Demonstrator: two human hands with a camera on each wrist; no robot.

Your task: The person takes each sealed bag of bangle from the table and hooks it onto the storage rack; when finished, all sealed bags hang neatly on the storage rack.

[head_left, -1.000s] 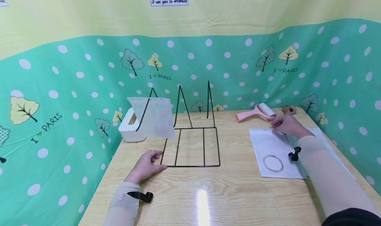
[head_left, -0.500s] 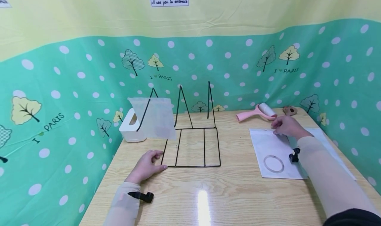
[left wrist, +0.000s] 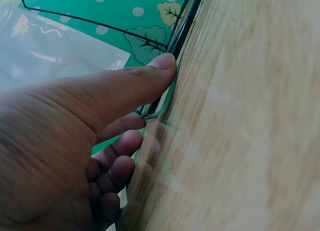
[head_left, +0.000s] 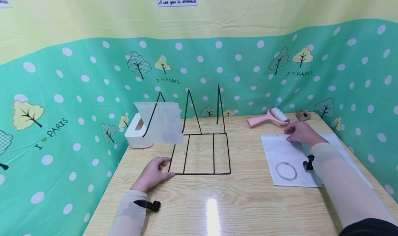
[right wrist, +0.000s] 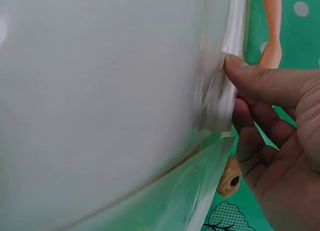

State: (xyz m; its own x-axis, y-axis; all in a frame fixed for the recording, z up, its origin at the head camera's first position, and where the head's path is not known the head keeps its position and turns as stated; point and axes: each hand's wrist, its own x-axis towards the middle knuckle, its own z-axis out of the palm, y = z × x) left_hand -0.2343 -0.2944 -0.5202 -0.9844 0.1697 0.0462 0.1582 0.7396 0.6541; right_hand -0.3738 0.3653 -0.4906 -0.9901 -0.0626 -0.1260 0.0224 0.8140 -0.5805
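A black wire rack [head_left: 213, 153] with three upright triangular dividers stands on the table. My left hand [head_left: 152, 173] holds its front left corner, the thumb [left wrist: 162, 63] lying along the front wire and the other fingers curled below. Draped at the rack's leftmost divider is a translucent white plastic bag [head_left: 166, 122]. On the right, flat translucent bags lie on the table; the nearer plastic bag [head_left: 273, 156] carries a round ring mark. My right hand [head_left: 301, 132] pinches this bag's far edge, thumb [right wrist: 237, 66] on top and fingers behind.
A white tissue-box-like container [head_left: 135, 135] stands behind the rack's left side. At the back right lie a pink lint roller [head_left: 261, 119] with a white roll and a small brown object [head_left: 303, 115]. Patterned green cloth [head_left: 242, 77] walls the table in.
Both hands keep their places on the rack and the plastic bag. Only a very slight shift of the whole head view shows.
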